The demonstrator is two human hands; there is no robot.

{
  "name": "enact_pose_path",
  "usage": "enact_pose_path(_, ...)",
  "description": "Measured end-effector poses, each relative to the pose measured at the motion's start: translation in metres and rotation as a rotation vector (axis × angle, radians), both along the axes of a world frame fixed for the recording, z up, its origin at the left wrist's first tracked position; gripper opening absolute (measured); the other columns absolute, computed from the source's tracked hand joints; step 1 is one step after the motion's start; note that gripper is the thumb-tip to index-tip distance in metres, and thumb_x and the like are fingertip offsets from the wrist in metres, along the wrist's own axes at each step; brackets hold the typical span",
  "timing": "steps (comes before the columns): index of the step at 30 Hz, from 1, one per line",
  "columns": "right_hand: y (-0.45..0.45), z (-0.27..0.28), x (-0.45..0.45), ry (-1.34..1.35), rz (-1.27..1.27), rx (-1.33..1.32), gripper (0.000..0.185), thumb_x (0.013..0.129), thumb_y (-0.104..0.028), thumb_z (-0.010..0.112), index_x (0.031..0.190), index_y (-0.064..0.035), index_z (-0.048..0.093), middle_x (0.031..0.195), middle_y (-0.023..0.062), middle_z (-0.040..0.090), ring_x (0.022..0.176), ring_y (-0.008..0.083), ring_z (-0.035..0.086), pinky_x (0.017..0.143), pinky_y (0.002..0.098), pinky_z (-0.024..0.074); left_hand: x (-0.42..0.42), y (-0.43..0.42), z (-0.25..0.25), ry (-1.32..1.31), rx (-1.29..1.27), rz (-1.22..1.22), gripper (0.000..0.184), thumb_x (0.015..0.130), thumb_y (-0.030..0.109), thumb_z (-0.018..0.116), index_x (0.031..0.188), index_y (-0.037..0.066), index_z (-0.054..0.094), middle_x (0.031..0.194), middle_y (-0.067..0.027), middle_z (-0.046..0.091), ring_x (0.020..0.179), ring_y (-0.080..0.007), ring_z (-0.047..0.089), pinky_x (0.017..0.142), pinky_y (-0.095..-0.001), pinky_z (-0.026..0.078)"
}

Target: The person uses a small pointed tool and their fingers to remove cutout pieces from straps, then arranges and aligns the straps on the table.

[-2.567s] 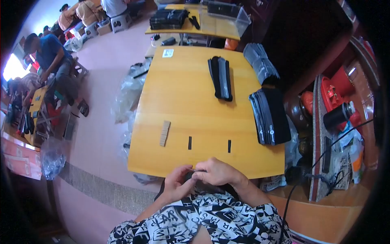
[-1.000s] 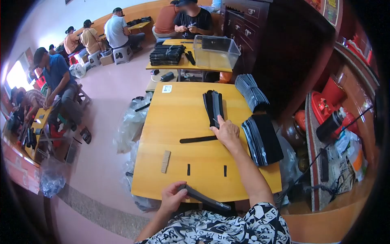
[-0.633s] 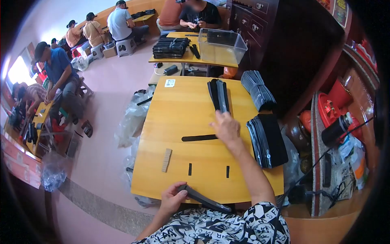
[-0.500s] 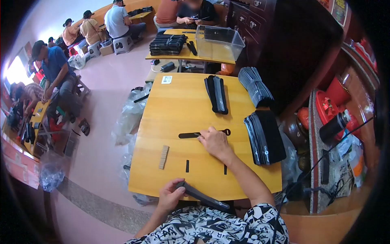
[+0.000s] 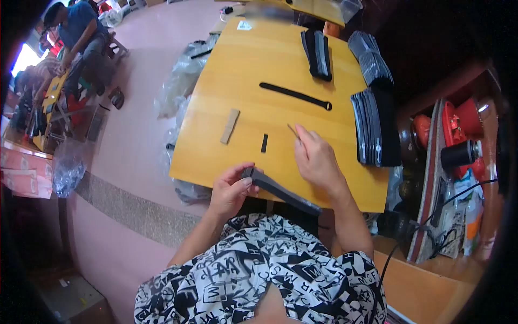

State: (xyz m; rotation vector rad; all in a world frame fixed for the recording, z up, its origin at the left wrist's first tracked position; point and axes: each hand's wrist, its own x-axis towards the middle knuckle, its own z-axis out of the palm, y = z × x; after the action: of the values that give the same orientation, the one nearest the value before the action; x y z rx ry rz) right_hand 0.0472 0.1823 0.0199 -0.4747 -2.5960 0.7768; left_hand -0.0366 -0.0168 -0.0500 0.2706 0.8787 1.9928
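My left hand (image 5: 231,190) is closed around one end of a dark grey fabric band (image 5: 288,195), which slants down to the right over the table's near edge. My right hand (image 5: 319,162) is over the table, its thumb and forefinger pinching a thin, pointed stick-like tool (image 5: 293,130), perhaps tweezers. Beyond it lies a black strap (image 5: 295,96) with a ring at its right end. A short black strip (image 5: 264,143) rests between my hands, and a tan segmented strip (image 5: 230,126) lies farther left.
Stacks of dark bands (image 5: 369,127) line the right side of the yellow table (image 5: 216,86), with another small bundle (image 5: 317,54) toward the back. Plastic bags (image 5: 183,81) hang along the left edge. A seated person (image 5: 81,43) works at another table.
My view has tilted down. My right hand has drawn back from the black strap toward me with the thin tool. The right-hand short black strip no longer shows. My left hand still holds the band.
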Motion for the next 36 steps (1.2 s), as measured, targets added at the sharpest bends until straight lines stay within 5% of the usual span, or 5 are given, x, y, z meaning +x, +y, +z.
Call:
enact_pose_path(5,-0.066,0.02,0.069,-0.016,0.076,-0.227,0.034,0.079,0.003,0.048,0.113,0.0042,0.053,0.08,0.02,0.058,0.073,0.0309,0.06,0.066,0.0366,0.0469,0.031,-0.004,0.003,0.056,0.075,0.008,0.038,0.079,-0.004,0.059,0.116,-0.003,0.05,0.109,-0.02,0.057,0.084,-0.022,0.062,0.074,-0.0319,0.053)
enact_pose_path(17,-0.105,0.013,0.103,0.006,0.157,-0.104,0.039,0.076,0.0,0.053,0.115,0.0051,0.051,0.071,0.0174,0.057,0.064,0.0318,0.058,0.058,0.0395,0.0468,0.059,-0.023,-0.001,0.258,0.033,0.0,0.038,0.077,-0.004,0.063,0.114,-0.004,0.051,0.096,-0.0171,0.062,0.082,-0.0218,0.064,0.07,-0.0312,0.055)
enact_pose_path(36,-0.116,0.006,0.102,-0.11,0.148,-0.185,0.044,0.075,0.004,0.051,0.119,0.0015,0.048,0.079,0.0202,0.059,0.07,0.0342,0.06,0.063,0.0381,0.0478,0.062,-0.032,0.001,0.388,-0.052,0.036,0.039,0.076,-0.007,0.063,0.113,-0.004,0.052,0.09,-0.0152,0.063,0.078,-0.0187,0.064,0.069,-0.0292,0.054)
